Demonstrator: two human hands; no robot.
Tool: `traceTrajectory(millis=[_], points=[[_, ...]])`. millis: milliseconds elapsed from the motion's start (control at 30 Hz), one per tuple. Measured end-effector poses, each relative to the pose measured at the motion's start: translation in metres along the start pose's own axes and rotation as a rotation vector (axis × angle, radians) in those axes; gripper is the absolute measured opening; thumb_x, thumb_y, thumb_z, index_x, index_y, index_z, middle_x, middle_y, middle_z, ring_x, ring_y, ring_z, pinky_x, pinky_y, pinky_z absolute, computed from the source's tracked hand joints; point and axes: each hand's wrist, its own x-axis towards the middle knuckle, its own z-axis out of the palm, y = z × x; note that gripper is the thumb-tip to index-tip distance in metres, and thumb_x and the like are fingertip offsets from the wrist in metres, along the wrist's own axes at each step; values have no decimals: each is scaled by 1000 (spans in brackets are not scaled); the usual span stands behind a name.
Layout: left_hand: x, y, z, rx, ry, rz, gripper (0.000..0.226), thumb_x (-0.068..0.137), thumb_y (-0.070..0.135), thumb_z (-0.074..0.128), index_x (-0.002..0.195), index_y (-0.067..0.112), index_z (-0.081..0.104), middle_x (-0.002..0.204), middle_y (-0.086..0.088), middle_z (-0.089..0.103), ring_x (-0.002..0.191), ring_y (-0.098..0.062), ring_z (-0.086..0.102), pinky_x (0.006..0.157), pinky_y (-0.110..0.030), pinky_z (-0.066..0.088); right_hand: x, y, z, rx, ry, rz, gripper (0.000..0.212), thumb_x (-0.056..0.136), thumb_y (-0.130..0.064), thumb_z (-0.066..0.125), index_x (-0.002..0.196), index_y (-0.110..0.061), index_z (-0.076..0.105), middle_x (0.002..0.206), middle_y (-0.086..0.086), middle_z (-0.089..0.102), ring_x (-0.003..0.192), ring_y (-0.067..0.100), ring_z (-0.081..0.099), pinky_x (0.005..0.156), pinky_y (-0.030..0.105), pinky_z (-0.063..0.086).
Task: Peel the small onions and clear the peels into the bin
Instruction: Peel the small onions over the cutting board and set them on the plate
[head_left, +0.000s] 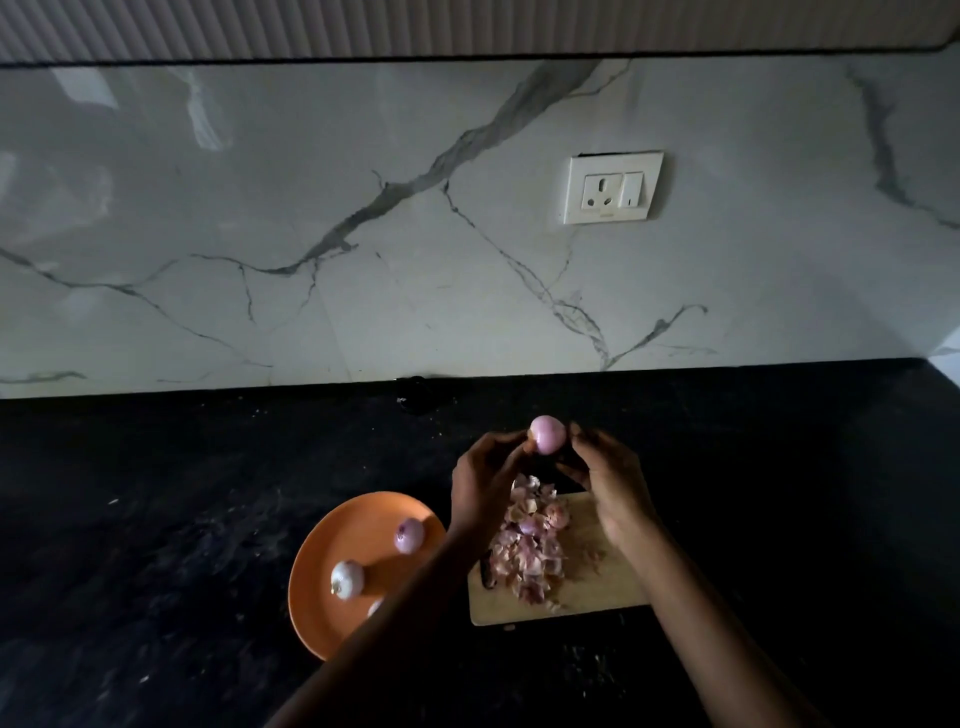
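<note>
Orange plate on the black tabletop, left of centre, carrying two peeled small onions: a purple one toward its far right side and a paler one nearer the middle; a third pale piece shows at the forearm's edge, too hidden to identify. Just right of the plate lies a wooden cutting board, bearing a heap of pink onion peels on its left half, with one unpeeled bulb at the far side of the heap. A dark object lies along the board's left edge, unclear. Above the far end of the board, a peeled onion is held in the air between both hands: the left hand pinches it with its fingertips, and the right hand has its grip closed on the onion's right side. Behind, a marble backsplash carries a white socket with switch.
</note>
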Motion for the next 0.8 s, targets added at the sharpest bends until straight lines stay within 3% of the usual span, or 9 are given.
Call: traceTrajectory(millis=[167,300,367,467,567,633,700,800], points=[[2,-2,-5,66,31,30,4,92,29,71,94,31,74,93,6,76,90,-13,73,85,-49,58,1,-2,-2,-78,-46,-45,19,97,-21,63,110,-8,71,107,11,73,97,20,73,76,26,58],[0,0,-8,235,85,143,3,94,26,69,95,28,71,85,14,72,84,2,68,74,-25,55,0,-3,2,-129,-57,-101,13,97,-20,64,100,-12,73,100,8,75,96,22,73,77,27,59],[0,0,-10,341,111,218,6,94,19,67,97,23,69,84,17,69,82,4,66,68,-14,49,1,-2,2,-160,-71,-118,12,96,-23,65,95,-15,74,94,6,76,95,24,73,83,34,60],[1,0,-12,424,118,282,2,95,24,66,95,22,67,85,15,66,80,1,64,66,-16,49,2,0,2,-207,-92,-120,16,92,-36,69,92,-21,76,94,4,77,96,23,73,93,50,56],[-1,4,-13,444,112,282,6,93,28,69,90,26,64,83,16,64,81,2,63,65,-10,47,1,2,4,-213,-89,-121,23,88,-44,70,94,-23,76,96,3,77,97,22,73,94,52,55],[-2,6,-10,409,124,231,9,93,29,67,88,27,61,79,16,64,77,4,63,63,-9,44,0,2,5,-169,-59,-114,15,91,-36,70,95,-23,76,97,3,77,98,21,73,95,51,56],[-2,5,-6,215,144,111,9,97,21,62,88,21,60,76,13,65,71,4,62,63,-11,45,0,3,5,-132,-61,-89,13,93,-30,69,98,-21,76,98,4,77,99,21,73,96,49,56],[1,1,-3,-48,132,-43,15,103,14,51,89,14,57,78,5,61,69,-3,58,66,-24,47,-1,4,2,-80,-58,-49,10,94,-24,67,99,-22,75,100,3,77,99,19,72,93,40,56]])
